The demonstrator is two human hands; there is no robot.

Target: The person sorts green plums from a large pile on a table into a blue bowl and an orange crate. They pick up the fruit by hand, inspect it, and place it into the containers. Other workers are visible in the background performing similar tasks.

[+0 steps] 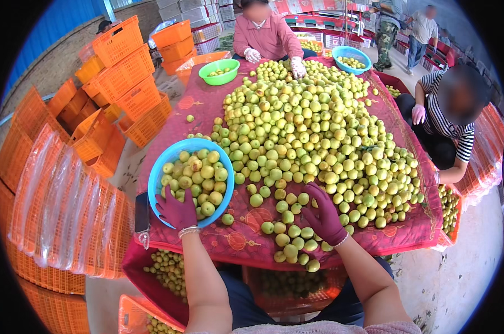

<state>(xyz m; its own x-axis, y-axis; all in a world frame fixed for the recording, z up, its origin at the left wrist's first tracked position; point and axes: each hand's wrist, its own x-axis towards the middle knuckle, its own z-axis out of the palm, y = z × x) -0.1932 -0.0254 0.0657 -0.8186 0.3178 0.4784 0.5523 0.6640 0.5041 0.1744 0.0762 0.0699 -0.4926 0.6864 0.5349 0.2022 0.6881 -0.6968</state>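
Observation:
A large heap of small green-yellow round fruits covers much of a table with a red patterned cloth. My left hand, in a maroon glove, lies with spread fingers over the near part of a blue plastic basin filled with the same fruits; whether it grips one cannot be told. My right hand, gloved alike, rests at the heap's near edge with thumb and fingers apart and holds no visible fruit. Loose fruits lie just left of it, near the table's front edge.
A smartphone lies at the table's left edge. Green and blue basins stand at the far corners. One person works opposite, another sits at right. Orange crates are stacked at left; fruit-filled crates sit below the table.

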